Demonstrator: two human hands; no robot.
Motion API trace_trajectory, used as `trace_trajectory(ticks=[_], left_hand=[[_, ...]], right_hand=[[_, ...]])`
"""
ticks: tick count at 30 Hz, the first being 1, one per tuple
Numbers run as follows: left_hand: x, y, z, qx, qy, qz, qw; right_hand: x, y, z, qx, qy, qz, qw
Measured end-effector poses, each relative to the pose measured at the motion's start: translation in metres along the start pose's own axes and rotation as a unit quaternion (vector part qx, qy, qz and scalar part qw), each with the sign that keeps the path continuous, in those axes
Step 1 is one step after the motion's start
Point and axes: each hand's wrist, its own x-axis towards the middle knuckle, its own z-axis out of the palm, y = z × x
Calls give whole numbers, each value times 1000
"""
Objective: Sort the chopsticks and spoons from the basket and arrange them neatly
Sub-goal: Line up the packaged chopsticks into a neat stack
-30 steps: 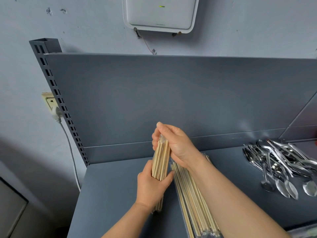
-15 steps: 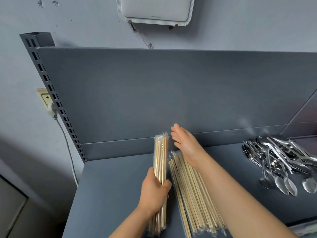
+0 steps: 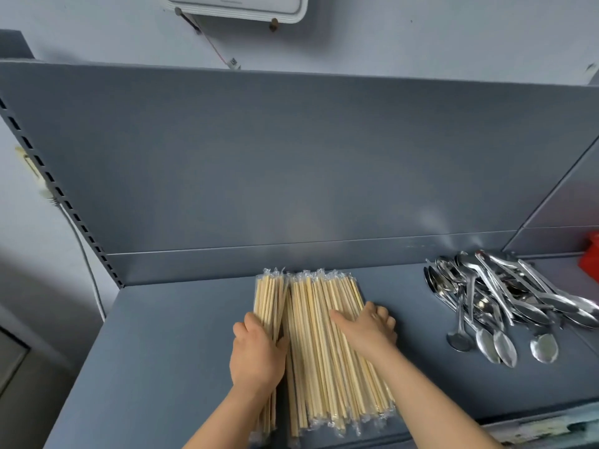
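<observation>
shelf of grey metal carries everything. left hand grips a slim bundle of plastic-wrapped pale wooden chopsticks, flush against the left edge of the wide stack of wrapped chopsticks so the far ends line up. right hand lies on that stack, thumb spread, fingers bent over its right edge, likely squaring it. shiny steel spoons lie heaped well apart, far right.

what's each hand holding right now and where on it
Left hand grips the left chopstick bundle around its middle; right hand rests on the bigger chopstick pile, grip unclear.
</observation>
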Motion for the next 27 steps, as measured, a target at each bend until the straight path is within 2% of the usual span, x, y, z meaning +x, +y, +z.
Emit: trace_trajectory(ticks=[6,10,14,17,23,27], left_hand=[[-8,15,1,40,-25,-44,998],[-2,2,-15,90,-30,-28,995],[3,-7,-25,14,-36,-35,999],[7,-2,-30,-61,-75,-66,993],[11,19,-31,12,-122,-80,989],[16,26,-38,-42,-162,-121,978]], right_hand=[[-4,0,8,-11,-31,-68,997],[-3,10,4,-37,-46,-95,994],[-8,11,6,-49,-64,-118,990],[-9,4,9,-63,-71,-124,988],[-18,-27,20,-99,-76,-146,981],[-22,-37,26,-135,-85,-162,974]])
